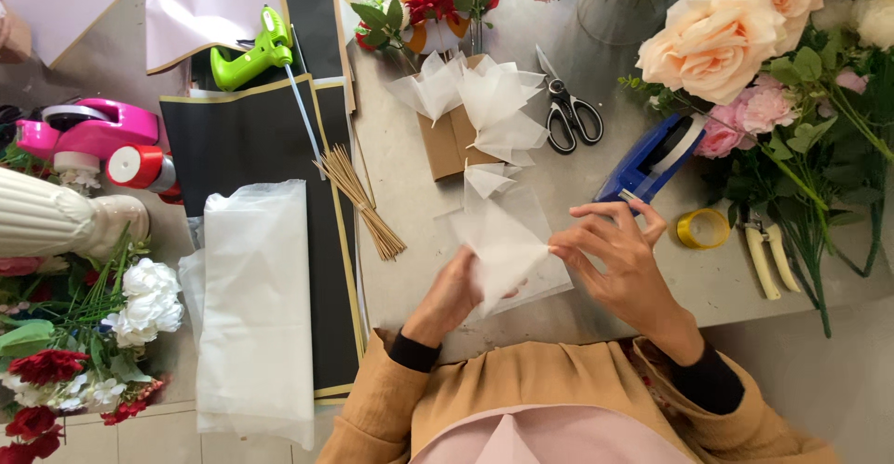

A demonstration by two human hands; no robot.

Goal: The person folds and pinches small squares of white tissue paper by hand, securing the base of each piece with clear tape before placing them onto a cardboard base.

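My left hand [451, 294] pinches the lower corner of a sheet of thin white tissue paper [503, 241] that is gathered into a cone shape. My right hand [619, 255] grips the same sheet at its right edge with the fingertips. More loose tissue sheets [521, 205] lie flat under it on the grey table. Just beyond stands a brown paper bag [449, 138] with folded tissue pieces [484, 96] sticking out of its top.
Black scissors [570, 115], a blue tape dispenser [652, 157], a yellow tape roll [702, 228] and pruning shears [771, 257] lie to the right. Peach roses [717, 36] fill the far right. Left are wooden sticks [361, 201], black wrapping sheets [242, 138], a tissue stack [253, 306], a green glue gun [250, 53].
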